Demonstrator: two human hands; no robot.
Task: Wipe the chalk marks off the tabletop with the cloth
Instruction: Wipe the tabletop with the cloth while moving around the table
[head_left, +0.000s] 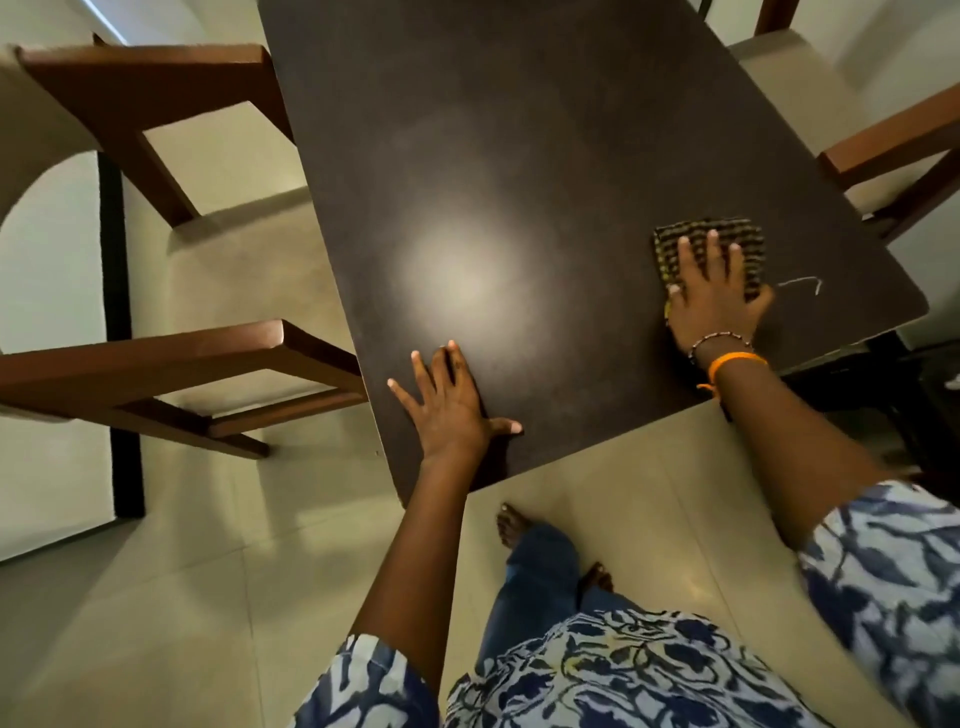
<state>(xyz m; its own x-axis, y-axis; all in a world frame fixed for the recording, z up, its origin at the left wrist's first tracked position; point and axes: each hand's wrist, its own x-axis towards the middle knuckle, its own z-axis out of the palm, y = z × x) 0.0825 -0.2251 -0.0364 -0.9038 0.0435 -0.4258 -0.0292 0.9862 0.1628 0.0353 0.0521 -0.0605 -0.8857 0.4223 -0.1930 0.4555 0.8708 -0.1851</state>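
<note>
Dark table (519, 156): right hand (719, 293) pressed flat, fingers spread, on cloth (711, 244); chalk mark (802, 283) just right; left hand (449, 405) flat, open.

- A single view, from a wide-angle camera on the person's head, above the near end of the dark tabletop (519, 156).
- It faces steeply down and forward, so the table runs away toward the top edge.
- Near enough that both forearms fill the lower half; tiled floor (156, 597) and bare feet show directly below.
- Wooden chairs (156, 374) bend outward at the sides.
</note>
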